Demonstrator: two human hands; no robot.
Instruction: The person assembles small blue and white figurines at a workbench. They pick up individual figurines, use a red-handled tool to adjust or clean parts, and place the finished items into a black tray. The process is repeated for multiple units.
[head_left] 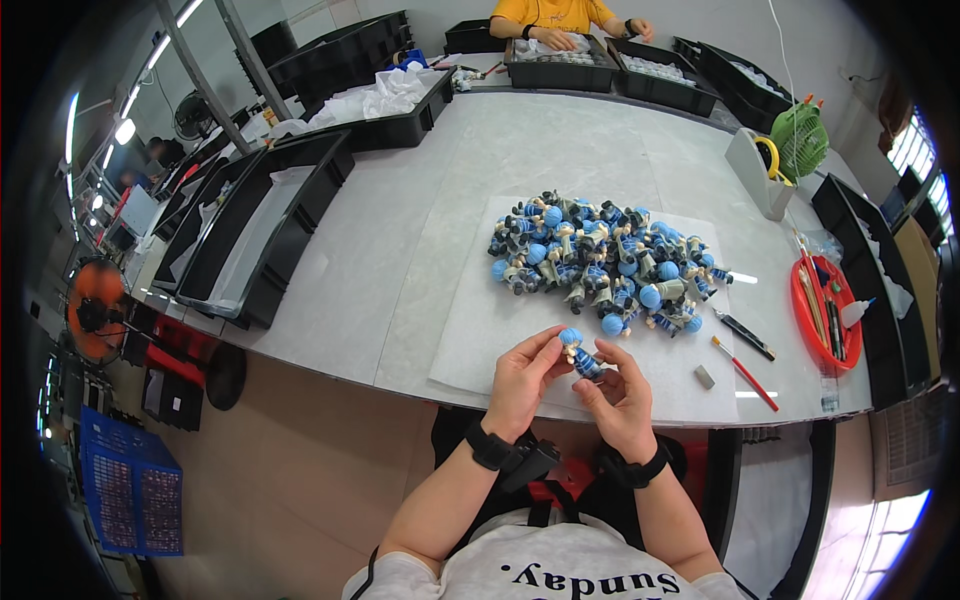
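Between my two hands, over the near edge of the table, is a small figurine (583,360) with blue hair and a blue striped outfit. My left hand (525,375) pinches it near the head, and my right hand (622,395) has its fingers around the lower end. Just beyond my hands, a heap of similar blue-haired figurines (600,255) lies on a white sheet (465,340). To the right of my right hand are a small grey block (704,377), a red-handled brush (750,376) and a dark-handled craft knife (745,335).
A red basket (803,310) with brushes and pens stands at the right, a green fan (800,140) behind it. Black trays (262,275) line the left side. Across the table, a person in a yellow top (555,14) works at black trays (560,75).
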